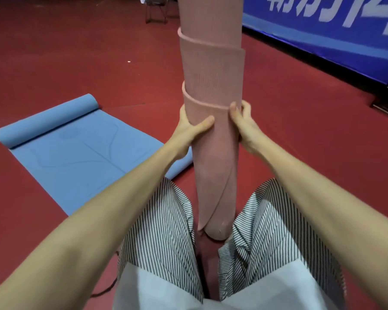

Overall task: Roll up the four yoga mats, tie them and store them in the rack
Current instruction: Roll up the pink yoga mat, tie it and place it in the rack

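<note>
A rolled pink yoga mat (212,70) stands upright in front of me, its lower end between my knees and its top out of frame. The roll is uneven, with spiral edges stepping up its length. My left hand (192,126) grips its left side, thumb across the front. My right hand (242,124) grips its right side, thumb on the front and fingers curled behind. A blue yoga mat (76,153) lies on the floor to the left, mostly flat, with its far end rolled up (54,121).
The floor (76,52) is red. A blue banner (323,32) with white lettering runs along the right side. Dark chair legs (156,12) stand far back at top centre. A thin dark cord (108,287) lies by my left leg.
</note>
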A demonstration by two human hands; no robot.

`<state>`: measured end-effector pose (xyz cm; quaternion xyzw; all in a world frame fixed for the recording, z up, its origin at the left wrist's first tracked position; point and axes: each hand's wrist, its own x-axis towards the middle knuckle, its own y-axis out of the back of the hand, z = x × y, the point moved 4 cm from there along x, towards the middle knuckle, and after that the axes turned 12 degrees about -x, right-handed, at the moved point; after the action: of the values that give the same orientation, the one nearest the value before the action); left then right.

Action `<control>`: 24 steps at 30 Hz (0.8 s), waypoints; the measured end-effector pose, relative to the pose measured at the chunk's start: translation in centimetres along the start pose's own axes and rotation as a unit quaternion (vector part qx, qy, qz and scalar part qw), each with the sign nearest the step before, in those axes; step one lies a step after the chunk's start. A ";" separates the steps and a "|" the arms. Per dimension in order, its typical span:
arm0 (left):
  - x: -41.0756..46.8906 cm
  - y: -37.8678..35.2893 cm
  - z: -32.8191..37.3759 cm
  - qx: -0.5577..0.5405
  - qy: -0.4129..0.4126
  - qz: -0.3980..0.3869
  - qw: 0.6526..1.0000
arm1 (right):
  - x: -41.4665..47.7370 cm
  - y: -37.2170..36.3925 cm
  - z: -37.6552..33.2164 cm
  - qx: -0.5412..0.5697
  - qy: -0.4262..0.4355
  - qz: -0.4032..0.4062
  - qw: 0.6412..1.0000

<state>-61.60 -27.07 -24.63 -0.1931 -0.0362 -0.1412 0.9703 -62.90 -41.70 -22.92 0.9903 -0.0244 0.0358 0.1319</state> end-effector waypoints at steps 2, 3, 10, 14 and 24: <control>1.1 -0.7 2.6 -0.011 -0.033 0.001 0.999 | 1.2 0.2 -2.5 -0.009 0.008 0.027 1.000; 1.7 -0.9 3.7 -0.007 -0.053 0.000 0.999 | 1.5 0.4 -3.7 -0.018 0.014 0.029 0.999; 1.2 1.6 0.8 0.101 0.078 -0.007 0.992 | 1.8 -0.7 1.8 -0.013 -0.092 -0.012 0.996; 1.3 1.1 1.1 -0.012 -0.008 0.013 1.000 | 1.7 -1.8 0.3 0.067 -0.043 0.020 0.997; 1.9 -2.8 6.2 -0.024 0.026 0.028 0.999 | 1.6 1.8 -5.4 0.095 -0.030 -0.018 0.995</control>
<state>-60.65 -27.67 -17.64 -0.2141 -0.0022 -0.1198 0.9694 -61.78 -42.07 -17.16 0.9993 -0.0067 0.0054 0.0369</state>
